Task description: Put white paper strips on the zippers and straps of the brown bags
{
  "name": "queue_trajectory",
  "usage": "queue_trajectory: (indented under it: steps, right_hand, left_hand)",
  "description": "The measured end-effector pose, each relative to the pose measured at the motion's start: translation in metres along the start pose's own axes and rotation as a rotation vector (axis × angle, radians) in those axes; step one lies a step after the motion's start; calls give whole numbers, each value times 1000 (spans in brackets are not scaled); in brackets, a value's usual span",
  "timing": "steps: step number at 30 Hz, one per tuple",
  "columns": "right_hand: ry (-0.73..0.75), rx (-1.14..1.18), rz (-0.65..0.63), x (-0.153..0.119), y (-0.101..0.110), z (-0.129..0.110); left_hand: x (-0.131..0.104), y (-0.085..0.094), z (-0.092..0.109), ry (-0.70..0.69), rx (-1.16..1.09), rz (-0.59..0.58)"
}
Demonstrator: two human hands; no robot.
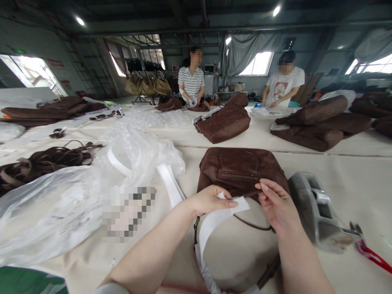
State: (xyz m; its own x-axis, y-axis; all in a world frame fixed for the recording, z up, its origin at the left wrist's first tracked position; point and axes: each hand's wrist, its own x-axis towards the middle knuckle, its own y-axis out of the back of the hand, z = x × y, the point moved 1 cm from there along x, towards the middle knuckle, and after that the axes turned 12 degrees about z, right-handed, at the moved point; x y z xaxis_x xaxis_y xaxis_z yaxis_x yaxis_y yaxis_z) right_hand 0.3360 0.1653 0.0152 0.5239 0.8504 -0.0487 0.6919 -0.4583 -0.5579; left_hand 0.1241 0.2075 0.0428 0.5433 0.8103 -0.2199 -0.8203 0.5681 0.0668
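A brown handbag [241, 165] with a zipped pocket lies in front of me. Its strap [269, 270] loops toward me, partly wrapped in white material. Between thumb and fingers, my left hand [211, 200] grips a white strip [206, 232], which curves down to the wrapped part of the strap. My right hand [277, 202] is closed in a pinch close to the bag's front, just right of the strip's free end. A thin brown piece shows between the two hands, but what exactly the right fingertips hold is too small to tell.
A tape dispenser [318, 212] stands right of the bag, with red-handled scissors [375, 257] beyond it. Clear plastic bags [61, 212], white strips [171, 185] and brown straps [45, 163] lie to the left. More brown bags [226, 120] lie across the table, where two people stand.
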Motion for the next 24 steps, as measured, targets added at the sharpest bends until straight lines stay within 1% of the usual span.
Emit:
queue_trajectory:
  steps: [4, 7, 10, 13, 16, 20, 22, 24]
  right_hand:
    - [-2, 99, 43, 0, 2, -6]
    - [-52, 109, 25, -1, 2, -7]
    - [-89, 46, -21, -2, 0, -4]
    - [-84, -18, -56, -3, 0, -1]
    - [-65, -67, -74, -3, -1, 1]
    - [-33, -153, -67, -5, -2, 1]
    - [2, -215, -68, -6, -2, 2]
    - [36, -294, -103, -6, -2, 4]
  left_hand:
    - [1, 3, -2, 36, 4, 0]
    - [2, 5, -4, 34, -18, -6]
    - [2, 5, -3, 29, -28, -41]
    - [0, 3, -1, 17, -19, -59]
    - [0, 3, 0, -2, -7, -51]
    - [1, 3, -3, -39, 18, -58]
    - [3, 3, -4, -58, 66, -49]
    - [4, 2, -5, -79, 126, -24]
